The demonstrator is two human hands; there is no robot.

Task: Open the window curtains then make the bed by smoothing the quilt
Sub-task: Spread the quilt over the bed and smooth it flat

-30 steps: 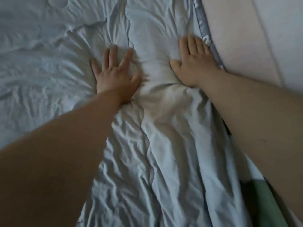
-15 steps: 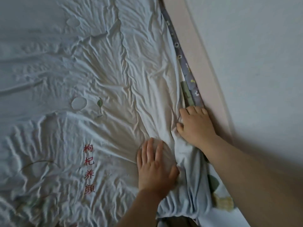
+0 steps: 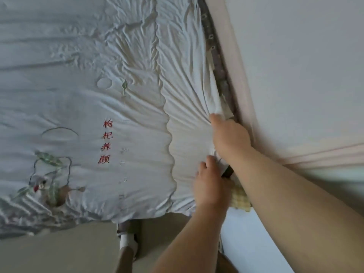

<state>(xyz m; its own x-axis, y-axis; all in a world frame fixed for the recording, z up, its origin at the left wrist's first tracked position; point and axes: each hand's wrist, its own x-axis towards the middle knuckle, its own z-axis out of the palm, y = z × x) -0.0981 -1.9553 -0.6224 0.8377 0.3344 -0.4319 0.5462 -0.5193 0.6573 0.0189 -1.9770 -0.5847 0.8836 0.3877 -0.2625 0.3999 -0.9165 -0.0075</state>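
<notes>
A pale blue-white quilt [image 3: 82, 99] with red embroidered characters and a bird-and-leaf motif covers the bed, wrinkled near its right side. My right hand [image 3: 229, 137] grips the quilt's right edge by the wall, and folds fan out from its fingers. Just below it, my left hand [image 3: 209, 186] holds the same edge near the quilt's lower right corner; its fingers curl onto the cloth. No window curtains are in view.
A grey patterned sheet edge [image 3: 215, 54] and a pinkish bed frame [image 3: 234, 62] run along the white wall [image 3: 305, 66]. A yellow checked cloth [image 3: 241, 200] peeks out under my right forearm. Beige floor [image 3: 59, 251] and my foot in a slipper [image 3: 128, 241] lie below.
Both hands slid back down the quilt toward its near right corner, going from flat pressing to gripping the edge. The view pulled back, and the quilt looks smoother around the hands.
</notes>
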